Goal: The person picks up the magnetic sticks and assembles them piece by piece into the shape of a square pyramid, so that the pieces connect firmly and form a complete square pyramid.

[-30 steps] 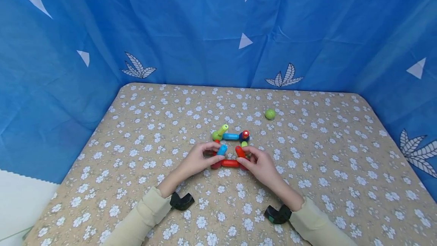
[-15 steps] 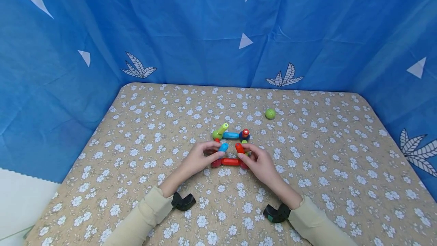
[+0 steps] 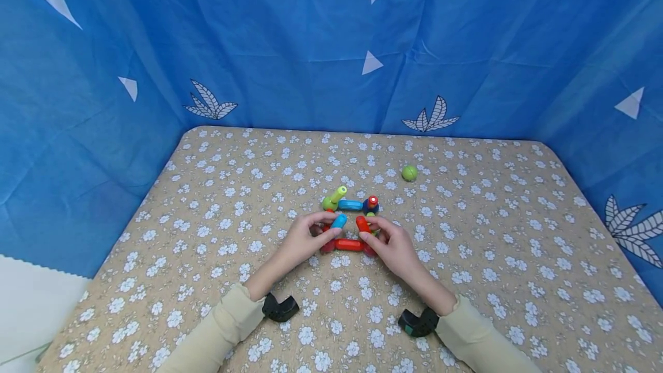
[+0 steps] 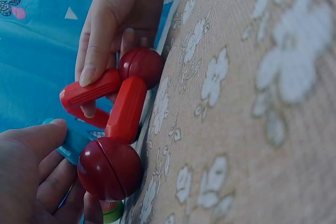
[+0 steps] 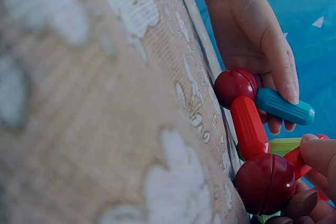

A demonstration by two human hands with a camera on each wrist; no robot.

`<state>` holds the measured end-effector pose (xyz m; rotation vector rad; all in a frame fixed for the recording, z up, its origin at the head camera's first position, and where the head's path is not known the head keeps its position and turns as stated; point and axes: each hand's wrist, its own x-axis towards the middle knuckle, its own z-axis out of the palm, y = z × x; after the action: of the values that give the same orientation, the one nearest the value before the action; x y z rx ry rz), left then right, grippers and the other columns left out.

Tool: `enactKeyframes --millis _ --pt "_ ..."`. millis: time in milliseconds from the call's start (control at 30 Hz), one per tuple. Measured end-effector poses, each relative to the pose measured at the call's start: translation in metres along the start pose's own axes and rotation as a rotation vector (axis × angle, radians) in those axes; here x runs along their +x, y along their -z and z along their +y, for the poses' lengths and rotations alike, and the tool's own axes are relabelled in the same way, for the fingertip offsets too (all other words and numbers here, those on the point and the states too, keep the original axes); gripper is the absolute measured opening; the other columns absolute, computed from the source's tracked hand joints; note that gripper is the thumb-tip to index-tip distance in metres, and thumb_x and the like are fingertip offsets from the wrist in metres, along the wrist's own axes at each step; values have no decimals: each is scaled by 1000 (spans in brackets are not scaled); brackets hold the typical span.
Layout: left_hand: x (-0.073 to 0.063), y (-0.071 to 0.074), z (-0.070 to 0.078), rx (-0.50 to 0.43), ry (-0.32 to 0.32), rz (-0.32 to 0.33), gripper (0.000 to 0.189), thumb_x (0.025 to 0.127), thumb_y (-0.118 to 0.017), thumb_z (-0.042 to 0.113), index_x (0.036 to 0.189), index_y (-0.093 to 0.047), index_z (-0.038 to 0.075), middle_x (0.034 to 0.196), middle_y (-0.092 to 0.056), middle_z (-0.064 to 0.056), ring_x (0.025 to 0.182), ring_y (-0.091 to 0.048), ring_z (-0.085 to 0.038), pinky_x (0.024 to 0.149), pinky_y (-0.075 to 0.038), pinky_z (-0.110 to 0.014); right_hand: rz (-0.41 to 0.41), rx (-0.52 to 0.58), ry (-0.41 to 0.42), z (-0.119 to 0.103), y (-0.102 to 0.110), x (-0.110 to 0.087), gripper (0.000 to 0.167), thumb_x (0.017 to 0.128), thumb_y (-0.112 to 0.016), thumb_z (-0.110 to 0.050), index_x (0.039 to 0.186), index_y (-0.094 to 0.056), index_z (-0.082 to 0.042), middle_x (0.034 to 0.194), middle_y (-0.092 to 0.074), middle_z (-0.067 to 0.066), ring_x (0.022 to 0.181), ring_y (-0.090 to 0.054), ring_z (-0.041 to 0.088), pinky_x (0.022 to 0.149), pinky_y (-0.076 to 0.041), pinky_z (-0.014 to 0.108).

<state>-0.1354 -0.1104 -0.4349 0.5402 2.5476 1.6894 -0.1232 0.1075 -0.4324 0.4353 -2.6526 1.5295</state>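
Observation:
A square frame of toy building sticks and balls lies on the table. My left hand [image 3: 302,239] pinches a blue stick [image 3: 339,221] that stands up from the near-left dark red ball [image 4: 110,169]. At the near-right dark red ball [image 5: 265,183], my right hand [image 3: 400,250] pinches a red stick [image 3: 362,224]. A horizontal red stick [image 3: 349,244] joins these two balls. Along the far side a blue stick [image 3: 350,205] links a green ball [image 3: 329,204], bearing a yellow-green stick [image 3: 339,193], to a dark blue ball [image 3: 370,207] bearing a red stick [image 3: 373,200]. Fingers partly hide the side sticks.
A loose green ball [image 3: 409,173] lies beyond the frame, to the right. The table [image 3: 248,177] wears a floral cloth. Blue curtains [image 3: 290,45] hang behind it and at both sides.
Both hands have shifted very slightly away from the body, still pinching the two upright sticks. The near red stick has edged the same way. The loose green ball stays put.

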Motion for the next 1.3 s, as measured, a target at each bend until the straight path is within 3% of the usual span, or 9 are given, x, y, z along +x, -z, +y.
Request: enactKeyframes --millis 433,567,667,733,800,933,1067,1300 --pt "3 1 2 -9 -23 21 26 86 -70 17 110 -67 8 95 -67 1 71 -59 -14 62 -50 -28 4 8 19 -1 2 3 32 86 -69 -13 117 -63 -8 86 -63 2 47 -39 12 40 -31 23" --pt "4 5 0 -55 -38 24 25 90 -65 21 112 -66 8 99 -67 2 83 -61 -12 71 -51 -29 79 74 29 1 8 5 27 88 -67 -13 115 -64 -9 92 -63 3 55 -46 14 45 -37 23" --pt "7 11 -2 -60 -55 90 25 91 -64 20 113 -65 8 102 -66 0 90 -60 -13 74 -50 -31 166 92 10 3 15 10 27 89 -65 -12 115 -63 -10 101 -62 3 71 -54 15 58 -46 25" --pt "11 14 -3 -25 -63 145 28 89 -66 16 116 -64 7 106 -65 -4 94 -59 -17 75 -50 -33 180 81 -5 4 18 14 31 89 -65 -11 120 -60 -9 111 -61 4 87 -57 17 71 -49 30" --pt "18 17 -5 26 -58 165 36 87 -68 12 121 -60 7 112 -62 -9 99 -58 -22 79 -50 -36 137 66 -20 6 19 19 39 89 -65 -10 126 -56 -8 121 -58 6 100 -56 21 81 -48 36" --pt "31 18 -8 172 -21 63 53 85 -70 12 134 -50 9 129 -53 -11 114 -51 -26 90 -44 -38 9 32 -38 9 16 28 48 88 -65 -6 134 -50 -5 131 -51 12 118 -49 30 92 -43 43" --pt "39 15 -10 295 -35 -29 54 84 -71 11 134 -51 8 132 -51 -9 116 -50 -25 94 -42 -37 -25 -41 5 12 12 34 47 87 -66 -3 132 -52 -4 130 -52 15 120 -46 33 94 -40 46" --pt "46 14 -10 386 -112 25 37 83 -72 10 119 -63 8 119 -60 -7 105 -57 -21 88 -46 -34 -14 -232 161 10 14 44 40 86 -67 -5 126 -58 -6 121 -59 12 111 -54 29 90 -45 45"
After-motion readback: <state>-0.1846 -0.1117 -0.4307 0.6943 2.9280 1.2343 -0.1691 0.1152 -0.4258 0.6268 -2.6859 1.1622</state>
